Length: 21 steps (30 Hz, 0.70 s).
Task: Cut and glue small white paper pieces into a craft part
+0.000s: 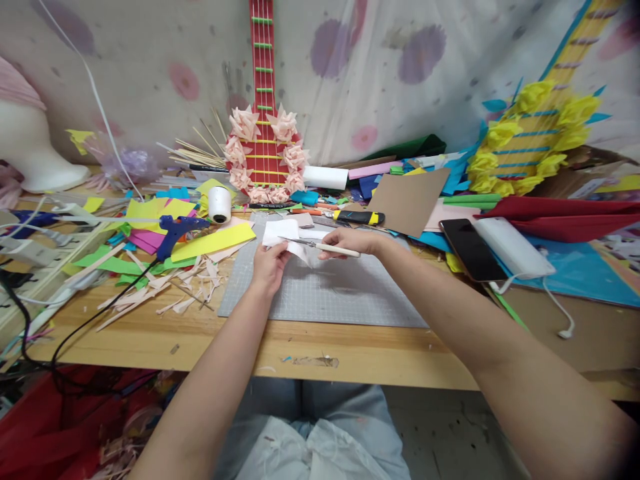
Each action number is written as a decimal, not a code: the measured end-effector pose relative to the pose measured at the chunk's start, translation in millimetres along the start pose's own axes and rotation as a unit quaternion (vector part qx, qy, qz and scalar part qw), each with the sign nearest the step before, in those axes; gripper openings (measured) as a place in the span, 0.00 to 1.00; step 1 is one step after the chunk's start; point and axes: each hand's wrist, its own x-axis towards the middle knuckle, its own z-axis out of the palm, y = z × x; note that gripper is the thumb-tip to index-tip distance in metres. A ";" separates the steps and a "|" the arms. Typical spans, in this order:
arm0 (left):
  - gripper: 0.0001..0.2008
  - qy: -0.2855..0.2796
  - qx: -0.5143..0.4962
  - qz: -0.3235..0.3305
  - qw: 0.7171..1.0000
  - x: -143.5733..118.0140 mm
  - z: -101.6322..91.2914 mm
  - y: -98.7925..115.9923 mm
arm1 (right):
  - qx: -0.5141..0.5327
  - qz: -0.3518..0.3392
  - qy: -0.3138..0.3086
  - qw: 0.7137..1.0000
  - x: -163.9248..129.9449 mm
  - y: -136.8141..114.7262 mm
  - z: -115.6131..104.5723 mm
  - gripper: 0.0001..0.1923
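Note:
My left hand point(271, 265) pinches the lower edge of a sheet of white paper point(280, 231). In my right hand point(346, 243) is a pair of scissors point(336, 249) with pale handles, its blades pointing left across the paper. A loose flap of the paper hangs below the blades; whether they are cutting at this instant I cannot tell. Both hands are above a grey gridded cutting mat point(320, 300). Just beyond the hands lies a black and yellow utility knife point(359, 217).
A red paper guitar point(264, 157) with pink flowers stands behind the mat, a yellow one point(530, 147) at right. Left are a blue glue gun point(173, 233), its black cable and paper scraps. A phone point(473, 250) and white power bank point(513, 247) lie at right.

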 end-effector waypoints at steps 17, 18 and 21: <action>0.17 0.015 0.004 0.036 0.999 4.0 -4.2 -4.7 | 0.165 -0.082 0.125 0.975 -13.8 -8.1 2.4 0.17; 0.17 0.016 0.008 0.039 0.999 3.9 -3.9 -4.8 | 0.180 -0.092 0.164 0.966 -6.5 -12.4 8.7 0.16; 0.18 0.021 0.025 0.041 0.999 2.5 -2.1 -3.8 | 0.198 -0.126 0.226 0.945 16.5 -23.3 25.1 0.15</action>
